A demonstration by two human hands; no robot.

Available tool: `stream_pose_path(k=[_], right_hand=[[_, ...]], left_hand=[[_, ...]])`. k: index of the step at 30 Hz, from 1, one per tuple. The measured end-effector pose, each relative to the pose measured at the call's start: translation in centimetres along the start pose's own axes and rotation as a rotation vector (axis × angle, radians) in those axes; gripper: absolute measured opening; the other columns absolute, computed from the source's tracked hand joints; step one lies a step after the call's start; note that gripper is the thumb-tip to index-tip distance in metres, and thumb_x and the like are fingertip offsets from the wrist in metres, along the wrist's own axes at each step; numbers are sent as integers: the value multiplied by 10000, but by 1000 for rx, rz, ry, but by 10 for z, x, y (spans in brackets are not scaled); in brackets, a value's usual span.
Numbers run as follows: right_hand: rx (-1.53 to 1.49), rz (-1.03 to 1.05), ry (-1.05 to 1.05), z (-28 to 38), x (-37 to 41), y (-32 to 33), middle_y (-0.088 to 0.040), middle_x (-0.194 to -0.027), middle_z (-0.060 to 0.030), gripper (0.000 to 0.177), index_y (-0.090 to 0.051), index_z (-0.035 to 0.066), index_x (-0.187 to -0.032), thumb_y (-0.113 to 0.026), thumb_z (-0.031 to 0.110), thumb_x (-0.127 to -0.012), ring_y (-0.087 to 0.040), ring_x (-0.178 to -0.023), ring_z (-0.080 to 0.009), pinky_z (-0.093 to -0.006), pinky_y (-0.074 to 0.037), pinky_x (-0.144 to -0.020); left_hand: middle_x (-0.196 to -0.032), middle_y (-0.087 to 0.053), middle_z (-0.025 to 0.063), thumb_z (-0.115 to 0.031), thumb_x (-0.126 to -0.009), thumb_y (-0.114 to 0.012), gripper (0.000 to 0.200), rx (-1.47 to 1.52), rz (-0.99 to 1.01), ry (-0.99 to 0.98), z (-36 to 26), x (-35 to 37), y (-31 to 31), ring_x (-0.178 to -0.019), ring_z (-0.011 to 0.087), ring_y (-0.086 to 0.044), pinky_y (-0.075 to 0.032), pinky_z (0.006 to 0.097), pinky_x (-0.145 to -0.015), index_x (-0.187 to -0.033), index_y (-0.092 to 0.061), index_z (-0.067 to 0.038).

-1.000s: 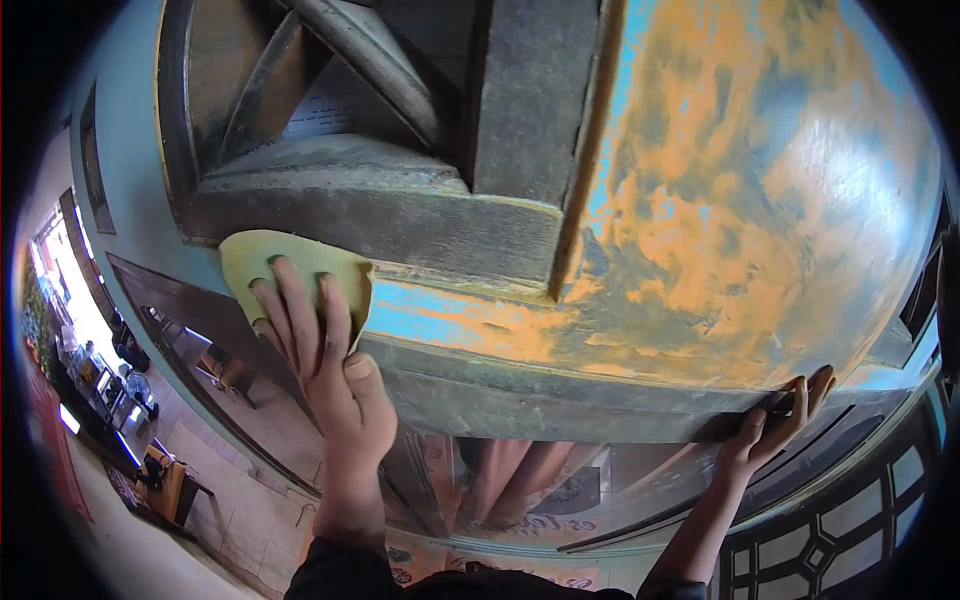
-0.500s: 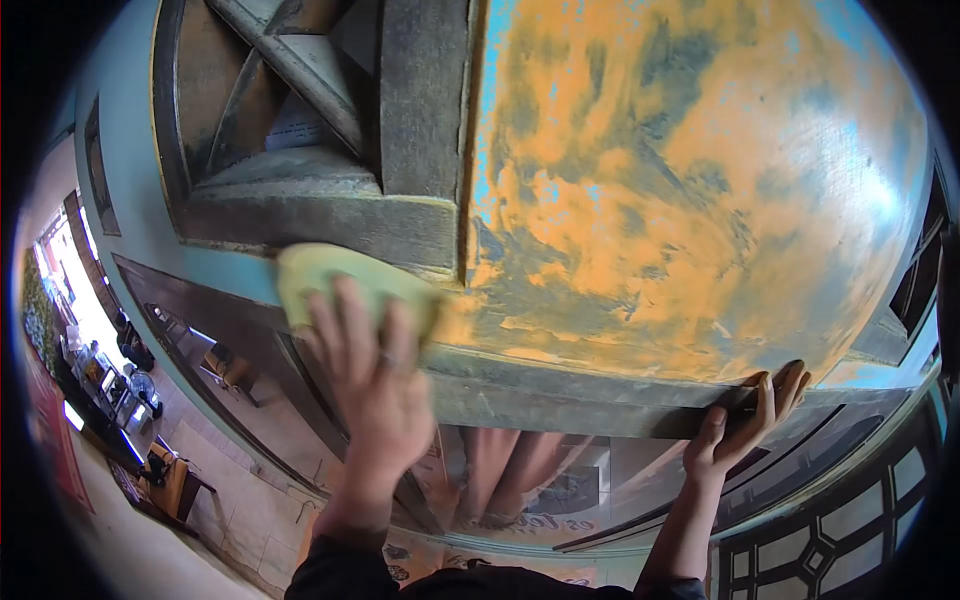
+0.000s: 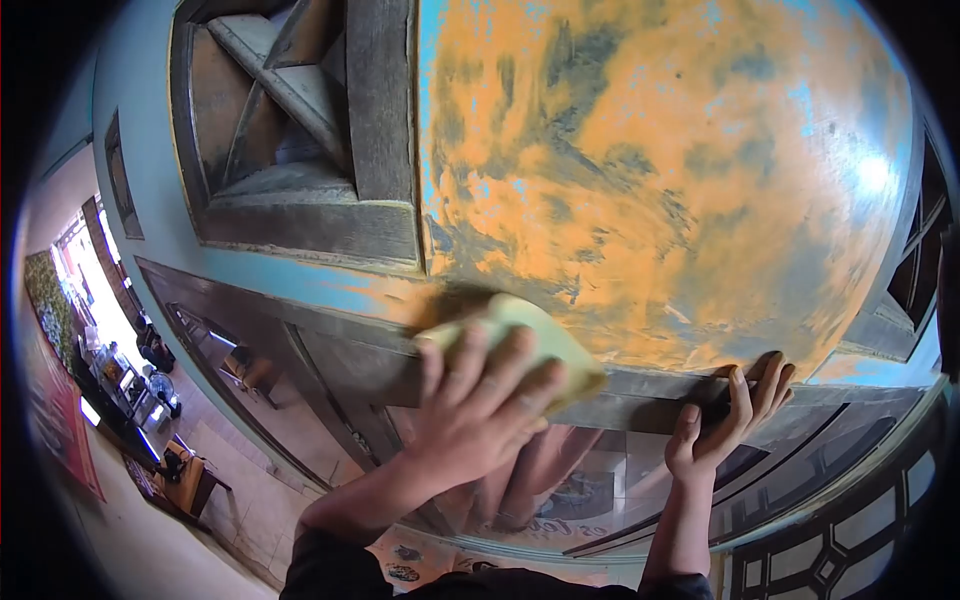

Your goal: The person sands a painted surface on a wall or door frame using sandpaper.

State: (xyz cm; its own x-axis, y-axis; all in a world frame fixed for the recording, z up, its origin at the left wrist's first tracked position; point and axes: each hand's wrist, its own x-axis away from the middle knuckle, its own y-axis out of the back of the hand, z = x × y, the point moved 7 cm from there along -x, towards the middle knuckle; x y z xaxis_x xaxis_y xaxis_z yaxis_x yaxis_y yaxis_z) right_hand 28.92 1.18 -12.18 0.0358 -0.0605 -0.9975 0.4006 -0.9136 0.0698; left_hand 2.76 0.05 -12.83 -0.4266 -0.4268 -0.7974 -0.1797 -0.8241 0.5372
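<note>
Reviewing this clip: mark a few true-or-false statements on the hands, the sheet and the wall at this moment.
1. The left hand has its fingers spread over a yellowish sheet. True.
2. The right hand rests against the dark wooden beam below the patchy orange surface. True.
3. The sheet lies under the right hand. False: it is under the left hand.
4. The framed opening with crossed bars just above the left hand's side is right of the patchy orange surface. False: it is to the left of it.
5. Both sleeves are white. False: both sleeves are dark.
</note>
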Motion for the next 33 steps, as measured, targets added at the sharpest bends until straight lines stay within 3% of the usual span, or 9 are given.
stream_pose_path(k=[8,9,13,16,20,23,25,28,33], right_hand=[[-232,-18,16,1,-6,14,-414,-1532,-307,473,-517,181,-1391,-468,478,-1026,-275,-1500,-490,-633,-52,-1226],[-219,-97,46,6,-7,21,-500,-1478,-245,442,-564,204,-1346,-475,484,-1016,-397,-1448,-453,-639,-155,-1211],[-575,-53,541,62,-14,41,-601,-1405,-104,376,-645,235,-1257,-479,490,-1036,-531,-1366,-346,-564,-347,-1165],[-508,202,688,88,-44,29,-607,-1419,-69,418,-664,255,-1281,-442,525,-1050,-551,-1355,-298,-500,-385,-1166],[-311,541,689,85,-84,1,-561,-1491,-84,566,-630,256,-1385,-394,625,-1026,-521,-1391,-294,-487,-329,-1202],[-90,505,736,79,-99,-5,-535,-1520,-95,677,-614,225,-1415,-382,699,-990,-493,-1417,-302,-505,-269,-1224],[79,383,554,54,-138,3,-506,-1539,-135,752,-624,179,-1407,-373,737,-968,-435,-1449,-374,-545,-235,-1211],[25,91,363,30,-169,16,-475,-1538,-219,767,-576,105,-1444,-345,681,-994,-397,-1452,-450,-569,-238,-1194],[130,462,642,59,-122,-6,-485,-1557,-128,633,-582,266,-1453,-327,658,-1025,-415,-1457,-396,-559,-210,-1215]], left_hand=[[-1479,-584,-22,-444,-946,-619,407,260,-113,-379,-27,-49,29,-1437,260,-470,-112,557,-1270,-1339,-663,-348],[-1419,-630,-47,-376,-925,-659,298,356,-166,-418,-30,-57,37,-1369,202,-547,-252,475,-1260,-1211,-725,-329],[-1302,-685,-39,-285,-886,-691,226,347,-134,-652,-46,-71,44,-1323,213,-588,-448,433,-1162,-1103,-755,-300],[-1211,-710,-47,-257,-850,-703,232,672,-121,-474,-35,-74,51,-1306,196,-603,-454,421,-1162,-1073,-760,-292],[-1180,-717,-13,-303,-844,-739,240,277,-93,-662,-19,-62,53,-1217,208,-640,-475,405,-1133,-1080,-766,-271],[-1208,-712,4,-477,-892,-696,304,261,-211,-537,3,-73,75,-1181,270,-654,-431,459,-1138,-1102,-756,-264],[-1293,-685,46,-543,-976,-578,399,254,-254,-443,22,-79,80,-1268,317,-608,-353,511,-1173,-1192,-731,-245],[-1398,-624,87,-480,-1013,-532,410,124,-366,-290,39,-100,83,-1365,352,-526,-324,523,-1188,-1280,-701,-220],[-1578,-469,98,-405,-1057,-433,443,-78,-239,-143,35,-102,66,-1496,370,-363,-152,569,-1243,-1432,-608,-245]])
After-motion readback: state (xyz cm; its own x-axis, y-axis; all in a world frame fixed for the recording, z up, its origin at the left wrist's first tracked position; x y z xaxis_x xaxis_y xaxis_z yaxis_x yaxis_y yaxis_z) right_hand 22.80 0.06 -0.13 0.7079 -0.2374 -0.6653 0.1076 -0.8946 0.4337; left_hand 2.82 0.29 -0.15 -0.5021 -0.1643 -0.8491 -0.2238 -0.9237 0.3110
